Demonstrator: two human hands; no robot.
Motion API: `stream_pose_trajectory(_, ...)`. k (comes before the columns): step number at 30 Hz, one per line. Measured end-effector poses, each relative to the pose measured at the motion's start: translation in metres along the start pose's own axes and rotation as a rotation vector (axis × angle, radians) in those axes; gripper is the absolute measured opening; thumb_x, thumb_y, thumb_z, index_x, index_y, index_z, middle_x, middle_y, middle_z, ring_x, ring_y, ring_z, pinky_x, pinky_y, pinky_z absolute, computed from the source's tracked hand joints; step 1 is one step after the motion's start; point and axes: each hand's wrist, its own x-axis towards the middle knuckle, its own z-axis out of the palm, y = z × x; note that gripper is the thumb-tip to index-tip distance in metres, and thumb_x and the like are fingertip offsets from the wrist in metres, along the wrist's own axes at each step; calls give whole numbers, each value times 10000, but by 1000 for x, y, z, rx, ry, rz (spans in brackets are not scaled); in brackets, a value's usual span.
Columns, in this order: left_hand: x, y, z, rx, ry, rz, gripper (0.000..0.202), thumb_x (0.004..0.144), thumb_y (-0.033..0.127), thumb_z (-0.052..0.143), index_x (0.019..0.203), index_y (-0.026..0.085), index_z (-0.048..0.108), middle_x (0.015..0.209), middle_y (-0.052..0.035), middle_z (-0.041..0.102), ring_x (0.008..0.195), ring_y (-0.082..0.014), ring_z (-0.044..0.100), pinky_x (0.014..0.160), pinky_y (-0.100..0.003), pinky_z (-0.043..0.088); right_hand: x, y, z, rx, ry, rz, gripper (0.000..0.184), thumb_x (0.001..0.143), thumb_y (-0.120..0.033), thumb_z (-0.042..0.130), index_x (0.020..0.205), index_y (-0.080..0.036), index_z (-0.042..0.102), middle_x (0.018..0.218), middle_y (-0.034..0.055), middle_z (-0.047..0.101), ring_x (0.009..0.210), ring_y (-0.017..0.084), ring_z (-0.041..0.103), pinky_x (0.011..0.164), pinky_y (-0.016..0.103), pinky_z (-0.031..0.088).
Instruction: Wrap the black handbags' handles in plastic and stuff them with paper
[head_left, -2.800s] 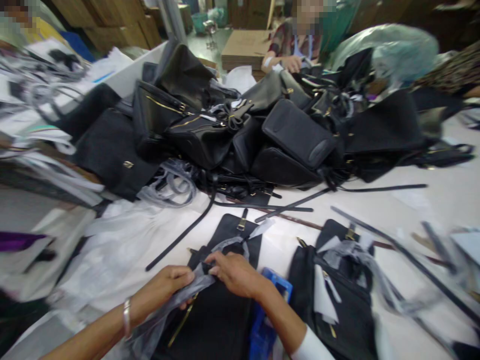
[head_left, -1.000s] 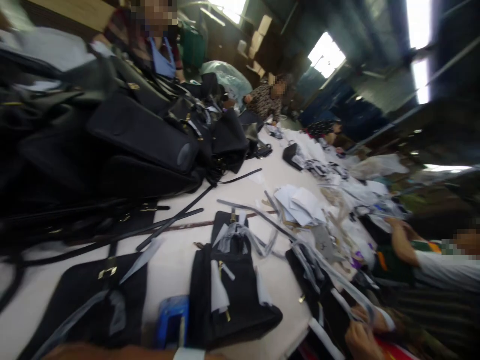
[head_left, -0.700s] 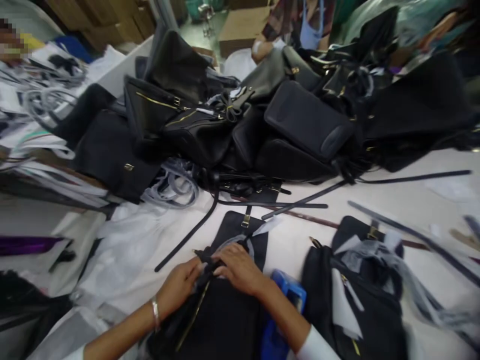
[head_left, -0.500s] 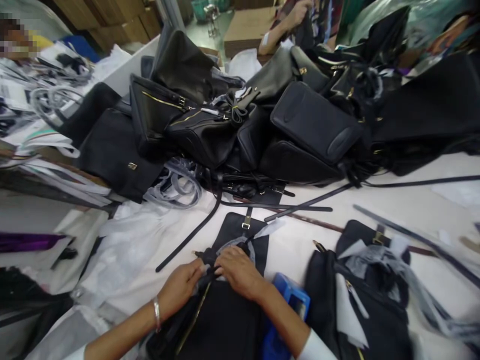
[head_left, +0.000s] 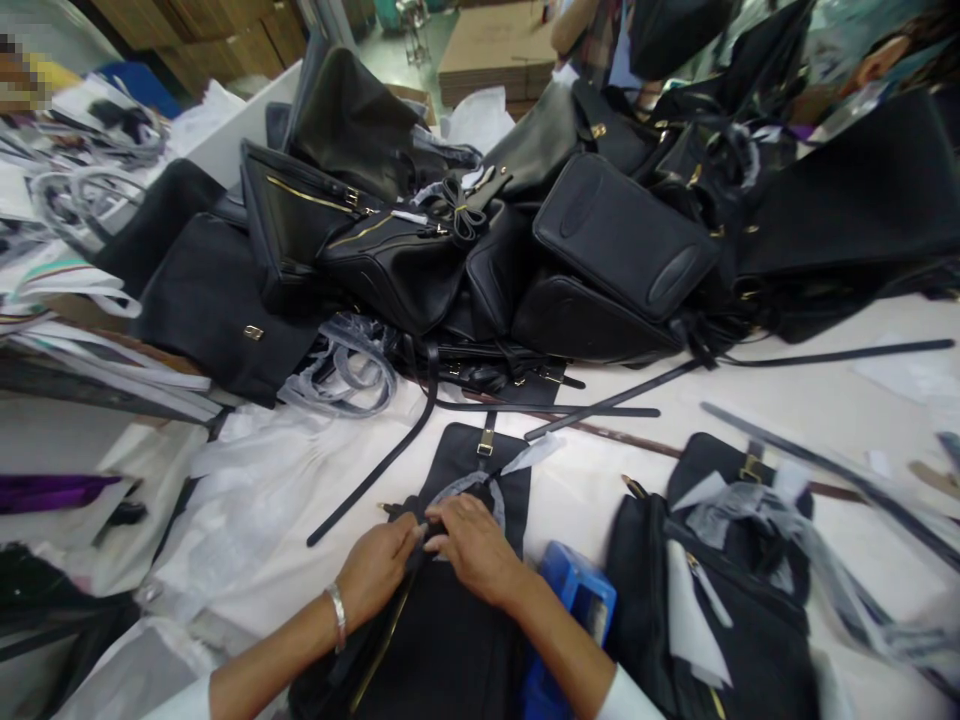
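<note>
A black backpack [head_left: 457, 640] with a gold side zipper lies in front of me, its flap [head_left: 469, 450] folded away from me and showing a gold buckle [head_left: 486, 440]. My left hand [head_left: 380, 563] is closed at the left of the bag's mouth, thumb and fingers pinched on its gathered edge. Just beside it, my right hand [head_left: 474, 545] grips the same edge with bent fingers. The fingertips nearly meet, and they hide exactly which part is pinched. Behind the right hand curves a plastic-wrapped handle [head_left: 491, 490].
A blue tape dispenser-like object [head_left: 574, 580] sits right of the bag, beside a second black backpack [head_left: 739, 600]. Many black bags [head_left: 622, 240] are heaped across the table's back. Loose straps [head_left: 375, 475] and plastic wrap [head_left: 247, 480] lie around. Another person's arm [head_left: 574, 25] is behind the heap.
My left hand has moved slightly right, closer to my right hand, and its fingers are now nearly against the right fingertips. Behind the heap, a person has lifted a dark bag.
</note>
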Motion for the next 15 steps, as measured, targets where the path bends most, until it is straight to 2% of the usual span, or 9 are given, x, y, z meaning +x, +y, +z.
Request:
stream_pose_trajectory(2, 1, -1, -4, -8, 8, 1, 337, 956, 371, 263, 828, 225, 538, 753, -40, 662, 724, -197, 622, 663, -259, 382, -2, 3, -9, 9, 14, 43, 306, 891, -304, 575, 1178, -217, 510, 1150, 68, 581, 1103, 216, 484, 944, 366, 364)
stream_pose_trajectory(5, 2, 0, -8, 24, -4, -33, 343, 957, 367, 265, 824, 222, 546, 752, -38, 662, 729, -197, 623, 666, -260, 380, -2, 7, -13, 9, -41, 86, 194, 880, -246, 585, 1071, -235, 554, 1069, 36, 599, 1019, 192, 531, 847, 313, 393)
stream_pose_trajectory(8, 3, 1, -6, 87, -20, -35, 330, 954, 357, 278, 812, 220, 542, 741, -36, 657, 713, -191, 619, 643, -255, 366, 0, 7, -5, -8, -66, 91, 64, 891, -204, 550, 945, -229, 573, 942, 5, 618, 925, 170, 553, 800, 290, 378)
stream_pose_trajectory(15, 12, -1, 12, 196, -44, -8, 235, 916, 263, 333, 821, 212, 542, 701, -68, 652, 656, -213, 609, 566, -282, 291, 1, 3, 15, -64, -64, 73, 60, 898, -183, 515, 869, -193, 566, 877, 27, 630, 874, 178, 549, 791, 298, 363)
